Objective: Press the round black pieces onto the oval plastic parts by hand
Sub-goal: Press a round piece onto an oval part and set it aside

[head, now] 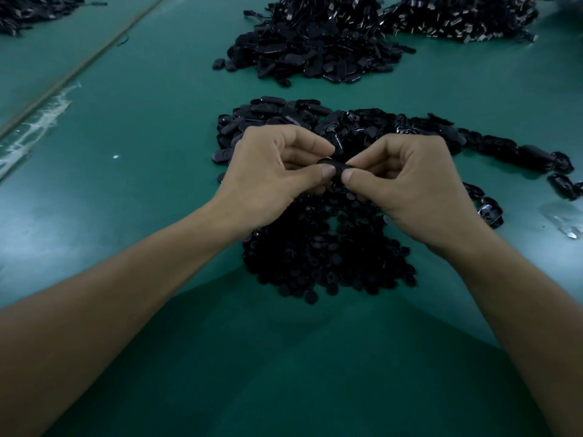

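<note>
My left hand [271, 171] and my right hand [410, 181] meet above the middle of the green table, both pinching one black oval plastic part [339, 165] between thumbs and curled fingers. Whether a round piece sits on it is hidden by my thumbs. Directly under my hands lies a heap of small round black pieces [328, 257]. Behind my hands spreads a pile of loose oval plastic parts [284, 118], running off to the right.
A bigger mound of black parts [312, 55] sits farther back, with another dark pile [460, 17] at the back right and one at the far left corner [28, 11]. A clear plastic scrap [564, 219] lies at the right edge. A table seam [79, 70] runs diagonally at left.
</note>
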`<state>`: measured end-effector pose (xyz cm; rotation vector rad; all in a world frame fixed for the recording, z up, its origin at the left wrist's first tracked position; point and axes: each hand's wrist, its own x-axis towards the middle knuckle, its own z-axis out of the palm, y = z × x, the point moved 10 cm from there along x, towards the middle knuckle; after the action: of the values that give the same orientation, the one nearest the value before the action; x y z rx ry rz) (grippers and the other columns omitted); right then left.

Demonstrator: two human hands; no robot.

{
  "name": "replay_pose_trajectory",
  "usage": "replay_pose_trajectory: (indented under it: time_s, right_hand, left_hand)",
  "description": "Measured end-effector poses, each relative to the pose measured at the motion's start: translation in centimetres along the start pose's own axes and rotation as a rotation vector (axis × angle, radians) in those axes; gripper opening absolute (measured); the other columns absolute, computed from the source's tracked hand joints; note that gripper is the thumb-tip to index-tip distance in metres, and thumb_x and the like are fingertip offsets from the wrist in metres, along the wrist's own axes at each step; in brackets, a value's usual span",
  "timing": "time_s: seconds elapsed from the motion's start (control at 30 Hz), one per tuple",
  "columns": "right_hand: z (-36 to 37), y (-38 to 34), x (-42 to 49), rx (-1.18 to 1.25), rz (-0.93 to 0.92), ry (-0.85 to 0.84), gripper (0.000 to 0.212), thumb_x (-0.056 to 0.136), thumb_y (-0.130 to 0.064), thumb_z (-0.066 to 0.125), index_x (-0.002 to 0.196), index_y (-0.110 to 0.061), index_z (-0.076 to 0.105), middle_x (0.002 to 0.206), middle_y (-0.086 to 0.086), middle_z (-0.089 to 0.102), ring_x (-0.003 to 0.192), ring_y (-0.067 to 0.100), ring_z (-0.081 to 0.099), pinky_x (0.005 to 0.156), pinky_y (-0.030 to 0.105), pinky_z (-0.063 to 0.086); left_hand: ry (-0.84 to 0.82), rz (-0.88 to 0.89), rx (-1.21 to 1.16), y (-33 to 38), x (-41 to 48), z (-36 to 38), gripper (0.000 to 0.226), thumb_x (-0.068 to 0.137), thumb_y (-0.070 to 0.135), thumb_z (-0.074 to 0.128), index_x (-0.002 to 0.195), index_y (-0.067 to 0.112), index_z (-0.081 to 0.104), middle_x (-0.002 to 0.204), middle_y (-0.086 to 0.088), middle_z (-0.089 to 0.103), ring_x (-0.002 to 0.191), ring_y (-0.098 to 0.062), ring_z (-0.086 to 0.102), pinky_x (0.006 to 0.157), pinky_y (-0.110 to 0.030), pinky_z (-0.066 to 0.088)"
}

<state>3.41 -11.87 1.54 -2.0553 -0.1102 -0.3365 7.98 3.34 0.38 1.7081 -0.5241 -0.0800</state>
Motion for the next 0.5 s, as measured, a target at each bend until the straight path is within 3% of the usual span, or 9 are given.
replay_pose_trajectory:
  time_s: [0.2,0.37,0.5]
  right_hand:
    - [0.17,0.22,0.18,-0.021,0.037,0.035,0.01,0.069,-0.033,0.074,0.068,-0.025,0.068,0.059,-0.012,0.067,0.052,-0.001,0.058,0.052,0.016,0.043]
    - [0.17,0.12,0.17,-0.017,0.047,0.047,0.022,0.06,-0.044,0.07,0.066,-0.024,0.067,0.056,-0.013,0.065,0.049,-0.002,0.055,0.049,0.015,0.041]
    - [-0.04,0.03,0.07,-0.021,0.032,0.028,0.011,0.068,-0.034,0.073,0.069,-0.024,0.068,0.059,-0.011,0.067,0.053,0.0,0.058,0.055,0.02,0.044]
  left_hand:
    - [-0.022,-0.029,-0.107,-0.54,-0.12,0.56,0.018,0.082,0.0,0.078,0.093,0.012,0.071,0.078,-0.005,0.077,0.074,-0.018,0.075,0.068,-0.025,0.06]
    - [-0.029,-0.007,-0.114,-0.4,-0.24,0.65,0.02,0.08,-0.001,0.079,0.091,0.014,0.071,0.074,-0.003,0.076,0.07,-0.016,0.074,0.068,-0.024,0.059]
    - [-0.034,0.052,-0.045,0.16,-0.21,0.56,0.019,0.082,0.001,0.079,0.093,0.014,0.071,0.078,-0.009,0.076,0.068,-0.019,0.074,0.068,-0.026,0.06]
